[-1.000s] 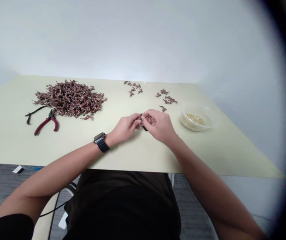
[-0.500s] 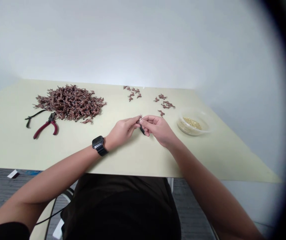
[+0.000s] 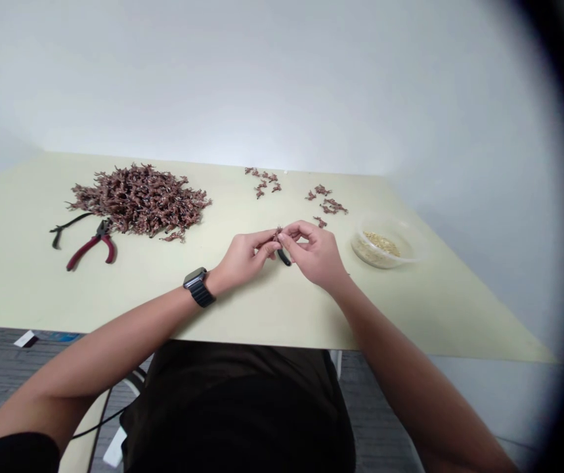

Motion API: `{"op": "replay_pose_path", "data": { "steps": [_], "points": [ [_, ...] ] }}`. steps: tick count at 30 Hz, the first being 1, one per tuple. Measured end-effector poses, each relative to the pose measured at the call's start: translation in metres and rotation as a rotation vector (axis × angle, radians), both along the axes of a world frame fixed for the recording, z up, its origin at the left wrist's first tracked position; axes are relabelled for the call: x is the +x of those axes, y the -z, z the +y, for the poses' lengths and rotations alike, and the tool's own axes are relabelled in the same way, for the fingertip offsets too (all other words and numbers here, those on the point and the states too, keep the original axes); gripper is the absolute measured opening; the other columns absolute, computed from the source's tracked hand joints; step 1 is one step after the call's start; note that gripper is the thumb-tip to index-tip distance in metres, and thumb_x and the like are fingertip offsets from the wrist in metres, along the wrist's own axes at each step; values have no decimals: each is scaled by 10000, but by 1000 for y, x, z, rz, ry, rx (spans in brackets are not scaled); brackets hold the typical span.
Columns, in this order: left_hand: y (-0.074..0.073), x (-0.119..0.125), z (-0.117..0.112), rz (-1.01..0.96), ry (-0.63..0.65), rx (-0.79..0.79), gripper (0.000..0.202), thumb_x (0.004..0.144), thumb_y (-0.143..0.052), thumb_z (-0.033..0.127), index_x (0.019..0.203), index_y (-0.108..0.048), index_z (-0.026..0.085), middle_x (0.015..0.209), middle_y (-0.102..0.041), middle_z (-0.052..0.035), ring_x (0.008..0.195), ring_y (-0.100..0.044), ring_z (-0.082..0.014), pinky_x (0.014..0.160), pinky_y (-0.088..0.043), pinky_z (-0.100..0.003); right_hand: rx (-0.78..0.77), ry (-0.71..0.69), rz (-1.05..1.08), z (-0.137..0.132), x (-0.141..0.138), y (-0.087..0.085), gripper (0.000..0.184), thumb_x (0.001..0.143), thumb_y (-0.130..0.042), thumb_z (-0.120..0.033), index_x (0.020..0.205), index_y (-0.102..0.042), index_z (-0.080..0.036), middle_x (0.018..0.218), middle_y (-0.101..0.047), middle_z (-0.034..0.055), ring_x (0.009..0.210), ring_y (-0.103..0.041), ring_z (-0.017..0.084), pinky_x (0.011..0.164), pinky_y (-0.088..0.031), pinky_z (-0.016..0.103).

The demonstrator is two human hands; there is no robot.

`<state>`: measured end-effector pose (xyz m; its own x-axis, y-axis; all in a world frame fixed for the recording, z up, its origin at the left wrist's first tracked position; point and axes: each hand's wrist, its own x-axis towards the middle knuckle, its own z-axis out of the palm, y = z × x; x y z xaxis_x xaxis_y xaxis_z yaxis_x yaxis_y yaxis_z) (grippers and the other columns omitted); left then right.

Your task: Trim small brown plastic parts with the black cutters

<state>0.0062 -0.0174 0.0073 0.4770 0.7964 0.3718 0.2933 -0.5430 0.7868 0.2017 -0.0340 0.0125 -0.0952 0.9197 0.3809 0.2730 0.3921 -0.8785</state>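
Note:
My left hand [image 3: 245,256] and my right hand [image 3: 314,253] meet at the middle of the pale table [image 3: 272,309]. Between their pinched fingertips sits a tiny brown piece [image 3: 278,232]. A small black tool [image 3: 284,257] pokes out below my right fingers. A black watch [image 3: 197,287] is on my left wrist. What exactly each finger grips is too small to make out.
A big heap of brown pieces [image 3: 138,198] lies at the far left, with red-handled pliers [image 3: 90,243] and a black tool [image 3: 67,226] beside it. Two small groups of brown pieces [image 3: 263,179] [image 3: 327,200] lie further back. A clear tub of golden bits [image 3: 385,244] stands at the right.
My hands stay together at the same spot, with the fingers of my right hand shifting slightly. The view has tilted a little.

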Motion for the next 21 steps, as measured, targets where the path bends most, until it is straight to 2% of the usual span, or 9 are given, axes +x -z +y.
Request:
{"op": "replay_pose_path", "data": {
  "steps": [6,11,17,19,21],
  "points": [
    [1,1,0,-16,-15,21,292,1056,-549,379,1092,-753,174,909,-777,-32,788,-729,-115,773,-519,-211,-81,-23,21,1,3,-2,285,925,-757,-459,904,-736,-176,782,-672,35,529,-555,113,495,-481,258],
    [3,0,2,-30,-18,9,302,1045,-574,396,1119,-766,175,910,-783,-35,793,-733,-117,787,-532,-213,-75,-16,15,0,4,-1,247,932,-749,-427,929,-751,-180,809,-679,40,541,-566,120,495,-486,267],
    [4,-2,3,-51,41,-4,329,1043,-578,418,1074,-784,164,860,-787,-37,793,-734,-121,786,-552,-211,5,-10,-55,-5,4,-6,177,953,-720,-358,928,-759,-187,832,-689,48,692,-605,158,581,-503,274],
    [7,-3,4,-35,26,51,335,1041,-583,425,1088,-792,167,869,-797,-44,783,-740,-125,767,-556,-211,18,1,-68,-7,3,-8,182,950,-722,-360,910,-753,-185,822,-687,48,692,-600,157,588,-495,275],
    [12,-5,7,-11,-8,165,327,1031,-608,422,1150,-794,181,957,-818,-65,826,-763,-140,792,-573,-223,-42,-7,-33,-7,2,-9,217,942,-734,-390,895,-743,-178,796,-677,44,632,-575,142,562,-479,276]
  ]
}}
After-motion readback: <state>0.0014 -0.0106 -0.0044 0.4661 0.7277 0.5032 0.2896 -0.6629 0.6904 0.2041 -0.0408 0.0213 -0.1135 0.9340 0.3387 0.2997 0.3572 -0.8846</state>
